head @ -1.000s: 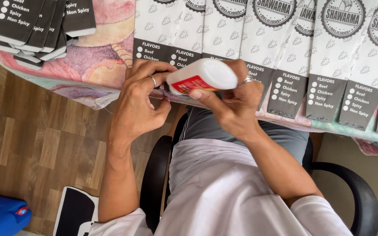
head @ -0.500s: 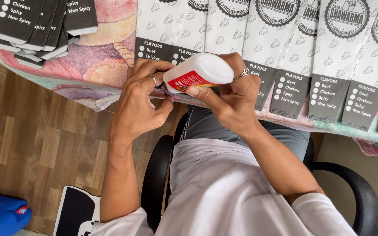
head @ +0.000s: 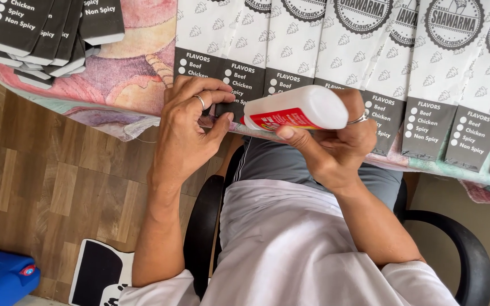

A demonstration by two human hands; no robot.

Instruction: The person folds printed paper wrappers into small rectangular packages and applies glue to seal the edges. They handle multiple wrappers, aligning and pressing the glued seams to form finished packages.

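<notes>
One head-worn camera looks steeply down, close over the table edge (head: 143,122), lap and floor (head: 41,181).

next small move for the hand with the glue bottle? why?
Probably squeeze a thin line of glue along the dark edge. The right hand holds the white glue bottle on its side, its tip pointing at the paper sleeve that the left hand pins at the table's edge, so the flap looks ready for glue.
</notes>
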